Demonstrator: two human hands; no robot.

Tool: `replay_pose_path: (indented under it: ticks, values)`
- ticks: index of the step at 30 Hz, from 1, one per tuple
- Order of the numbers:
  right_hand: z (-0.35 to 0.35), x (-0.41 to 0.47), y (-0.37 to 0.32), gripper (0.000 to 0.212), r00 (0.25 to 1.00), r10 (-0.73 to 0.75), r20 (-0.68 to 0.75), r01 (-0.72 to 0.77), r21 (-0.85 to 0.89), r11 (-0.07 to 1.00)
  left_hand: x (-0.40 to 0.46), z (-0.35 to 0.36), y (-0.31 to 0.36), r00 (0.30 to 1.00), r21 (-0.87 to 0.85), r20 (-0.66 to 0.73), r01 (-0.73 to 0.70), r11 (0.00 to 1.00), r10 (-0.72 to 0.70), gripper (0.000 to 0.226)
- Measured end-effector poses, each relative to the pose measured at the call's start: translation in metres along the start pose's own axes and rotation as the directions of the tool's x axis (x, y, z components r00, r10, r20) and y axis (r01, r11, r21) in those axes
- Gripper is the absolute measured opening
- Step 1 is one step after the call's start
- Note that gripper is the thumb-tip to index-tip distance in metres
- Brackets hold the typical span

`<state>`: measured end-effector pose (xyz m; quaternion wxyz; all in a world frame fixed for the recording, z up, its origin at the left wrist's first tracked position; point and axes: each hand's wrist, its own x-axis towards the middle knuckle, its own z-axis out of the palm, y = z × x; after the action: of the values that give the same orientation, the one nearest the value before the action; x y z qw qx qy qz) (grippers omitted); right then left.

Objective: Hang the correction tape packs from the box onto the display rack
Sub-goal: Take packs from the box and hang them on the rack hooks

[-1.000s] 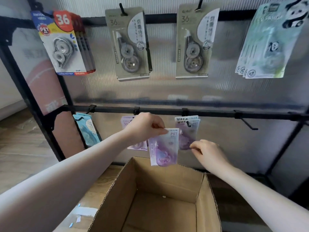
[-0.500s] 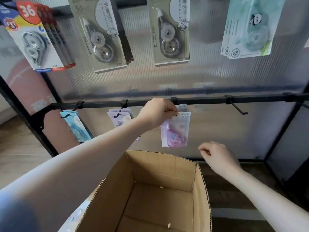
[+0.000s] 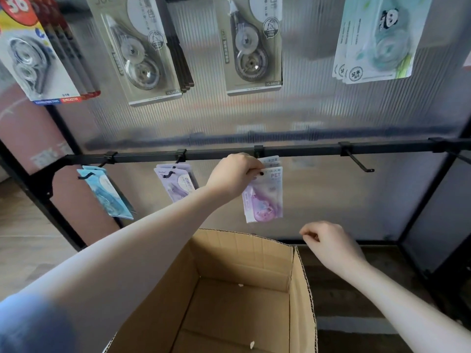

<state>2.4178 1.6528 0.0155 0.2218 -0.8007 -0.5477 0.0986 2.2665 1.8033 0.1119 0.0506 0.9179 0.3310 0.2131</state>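
Mid-frame, under the black rail point(image 3: 305, 150) of the display rack: left hand point(image 3: 233, 174), its grip pinching the top edge of a purple correction tape pack point(image 3: 265, 200), right at the hook's black tip point(image 3: 261, 173). Held by the header so the punched hole can meet the hook, most likely; whether the hole is already fully seated cannot be told, with fingers covering that spot. More purple packs point(image 3: 272, 161) just behind it on the same hook, only their top edges showing. Hanging free below the pinch, slightly tilted, well above the cardboard box point(image 3: 302, 289) in the lower centre.

Right hand point(image 3: 331, 242) at lower right of centre, over the box's far right corner, fingers loosely curled and holding nothing, apart from the pack; seemingly idle while one hand does the threading.

Box interior showing only bare cardboard and a few scraps, so probably the last pack, though the near part lies out of view.

Left of the working hook: another purple stack point(image 3: 178, 186), then a blue stack point(image 3: 107, 192), each on its own hook. Right of it: an empty hook point(image 3: 358, 163). Across the top of the frame: larger carded packs, grey ones point(image 3: 251, 47) in the centre, a panda-printed set point(image 3: 374, 39) at upper right.
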Motion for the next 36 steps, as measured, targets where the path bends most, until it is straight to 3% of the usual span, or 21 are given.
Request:
replay_pose_path:
  ticks: [10,16,19,24,28,33,36]
  values:
    - [0.013,0.005,-0.001,0.021,0.999,-0.031,0.013,0.03,0.035,0.999,0.006,0.02,-0.01,0.978,0.004,-0.203,0.053,0.999,-0.051,0.02]
    - [0.02,0.008,-0.006,0.02,0.999,-0.043,0.019,0.042,0.047,0.998,-0.014,0.022,-0.025,0.922,0.08,-0.373,-0.081,0.994,0.105,0.019]
    - [0.025,0.009,-0.011,0.02,0.997,-0.07,0.01,0.07,0.037,0.997,-0.043,0.028,-0.041,0.918,0.074,-0.381,-0.091,0.993,0.112,0.019]
    - [0.038,0.009,-0.024,0.021,0.99,-0.127,0.056,0.127,0.014,0.992,-0.106,0.049,-0.072,0.986,0.073,-0.147,-0.064,0.995,0.074,0.025]
    - [0.058,0.006,-0.034,0.023,0.974,-0.157,0.163,0.172,-0.08,0.982,-0.148,0.072,-0.096,0.995,0.078,0.093,-0.048,0.996,0.04,0.025]
    - [0.1,-0.002,-0.043,0.025,0.927,-0.145,0.347,0.219,-0.184,0.958,-0.185,0.106,-0.117,0.936,0.095,0.35,-0.002,0.996,-0.032,0.03]
    - [0.129,-0.009,-0.052,0.024,0.886,-0.117,0.448,0.231,-0.208,0.95,-0.199,0.124,-0.125,0.843,0.131,0.528,0.04,0.991,-0.104,0.038]
